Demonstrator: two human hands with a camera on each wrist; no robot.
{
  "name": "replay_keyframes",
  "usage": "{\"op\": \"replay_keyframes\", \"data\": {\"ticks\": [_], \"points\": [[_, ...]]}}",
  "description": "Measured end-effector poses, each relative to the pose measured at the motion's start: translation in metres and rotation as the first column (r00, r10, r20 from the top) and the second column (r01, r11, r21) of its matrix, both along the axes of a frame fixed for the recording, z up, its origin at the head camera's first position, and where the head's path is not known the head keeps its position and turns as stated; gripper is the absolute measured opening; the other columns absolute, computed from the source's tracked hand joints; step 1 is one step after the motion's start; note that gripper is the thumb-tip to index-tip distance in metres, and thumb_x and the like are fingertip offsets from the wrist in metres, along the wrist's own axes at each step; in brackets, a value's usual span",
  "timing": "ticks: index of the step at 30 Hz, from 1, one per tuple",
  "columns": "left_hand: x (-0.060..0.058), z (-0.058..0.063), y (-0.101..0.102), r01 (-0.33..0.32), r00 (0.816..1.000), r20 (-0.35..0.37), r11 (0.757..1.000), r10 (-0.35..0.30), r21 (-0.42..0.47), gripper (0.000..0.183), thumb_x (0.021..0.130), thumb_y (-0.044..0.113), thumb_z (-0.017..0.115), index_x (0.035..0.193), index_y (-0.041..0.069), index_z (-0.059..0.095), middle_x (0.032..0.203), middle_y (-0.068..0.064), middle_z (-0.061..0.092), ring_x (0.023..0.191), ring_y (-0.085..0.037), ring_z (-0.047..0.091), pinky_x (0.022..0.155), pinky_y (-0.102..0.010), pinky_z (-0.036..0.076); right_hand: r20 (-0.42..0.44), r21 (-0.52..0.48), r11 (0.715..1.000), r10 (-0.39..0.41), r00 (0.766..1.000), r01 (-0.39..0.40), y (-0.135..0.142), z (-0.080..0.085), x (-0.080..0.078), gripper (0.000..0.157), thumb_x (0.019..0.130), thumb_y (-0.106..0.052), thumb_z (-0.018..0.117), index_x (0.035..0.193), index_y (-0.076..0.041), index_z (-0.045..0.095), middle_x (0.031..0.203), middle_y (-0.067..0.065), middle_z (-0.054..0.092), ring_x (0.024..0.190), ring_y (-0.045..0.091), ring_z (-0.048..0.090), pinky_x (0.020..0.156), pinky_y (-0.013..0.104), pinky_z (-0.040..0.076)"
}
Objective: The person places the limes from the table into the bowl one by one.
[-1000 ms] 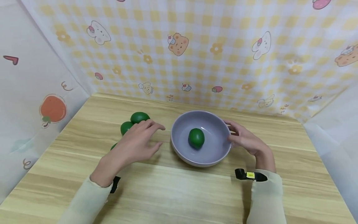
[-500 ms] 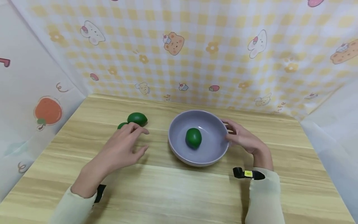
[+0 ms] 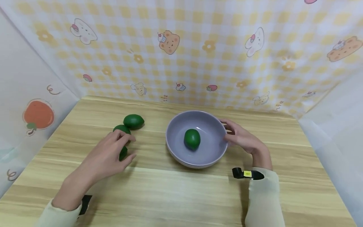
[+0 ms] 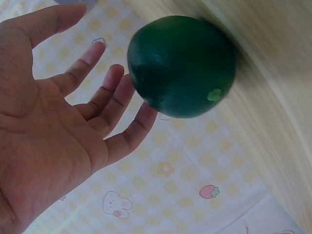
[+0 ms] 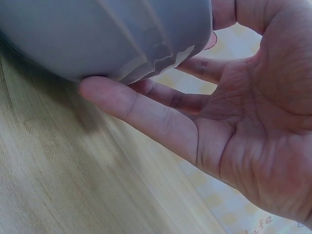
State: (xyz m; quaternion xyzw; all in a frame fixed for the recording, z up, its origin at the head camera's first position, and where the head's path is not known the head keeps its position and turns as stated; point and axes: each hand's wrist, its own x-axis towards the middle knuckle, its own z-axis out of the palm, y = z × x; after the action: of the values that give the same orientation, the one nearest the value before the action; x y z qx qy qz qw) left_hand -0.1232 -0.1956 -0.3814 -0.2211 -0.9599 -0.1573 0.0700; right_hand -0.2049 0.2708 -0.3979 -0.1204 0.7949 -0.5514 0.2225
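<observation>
The nearest glossy green oval fruit (image 3: 123, 153) is lying just beside the released left hand (image 3: 105, 155), left of the round lavender bowl (image 3: 210, 147) the right hand (image 3: 244, 138) is grasping.

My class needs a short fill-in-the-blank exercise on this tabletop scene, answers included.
1. The bowl holds exactly ____ green fruit.
2. Exactly ____ other fruits show on the table.
3. The person's ____ hand touches the bowl.
4. The checked cloth is white and ____.

Missing words: one; three; right; yellow.
</observation>
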Motion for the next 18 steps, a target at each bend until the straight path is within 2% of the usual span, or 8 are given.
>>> {"op": "replay_keyframes", "data": {"ticks": [8, 15, 18], "points": [[0.001, -0.002, -0.004, -0.019, 0.999, 0.048, 0.999, 0.021, -0.037, 0.048, 0.086, 0.027, 0.086, 0.127, 0.010, 0.070, 0.117, -0.013, 0.063, 0.095, -0.025, 0.057, 0.083, -0.045, 0.051, 0.001, 0.006, 1.000, -0.003, 1.000, 0.003, -0.001, 0.001, 0.000, 0.075, 0.091, -0.001, 0.056, 0.163, -0.012, 0.035, 0.155, 0.031, 0.046, 0.121, 0.039, 0.064, 0.092, 0.043, 0.061], [0.001, -0.002, -0.010, -0.036, 0.993, 0.113, 0.999, 0.039, -0.032, 0.048, 0.086, 0.026, 0.086, 0.129, 0.011, 0.070, 0.123, -0.018, 0.064, 0.112, -0.038, 0.063, 0.091, -0.058, 0.056, 0.010, 0.004, 1.000, -0.006, 1.000, 0.006, 0.000, 0.000, -0.001, 0.076, 0.091, -0.001, 0.057, 0.163, -0.011, 0.034, 0.156, 0.031, 0.045, 0.122, 0.039, 0.064, 0.091, 0.043, 0.062], [0.002, -0.001, -0.014, -0.050, 0.987, 0.152, 0.998, 0.056, -0.041, 0.047, 0.087, 0.026, 0.085, 0.129, 0.012, 0.069, 0.124, -0.020, 0.064, 0.113, -0.039, 0.063, 0.089, -0.059, 0.058, 0.010, 0.004, 1.000, -0.007, 1.000, 0.007, 0.000, -0.001, -0.002, 0.076, 0.091, 0.000, 0.057, 0.163, -0.011, 0.034, 0.156, 0.031, 0.045, 0.122, 0.039, 0.064, 0.090, 0.044, 0.062]]}}
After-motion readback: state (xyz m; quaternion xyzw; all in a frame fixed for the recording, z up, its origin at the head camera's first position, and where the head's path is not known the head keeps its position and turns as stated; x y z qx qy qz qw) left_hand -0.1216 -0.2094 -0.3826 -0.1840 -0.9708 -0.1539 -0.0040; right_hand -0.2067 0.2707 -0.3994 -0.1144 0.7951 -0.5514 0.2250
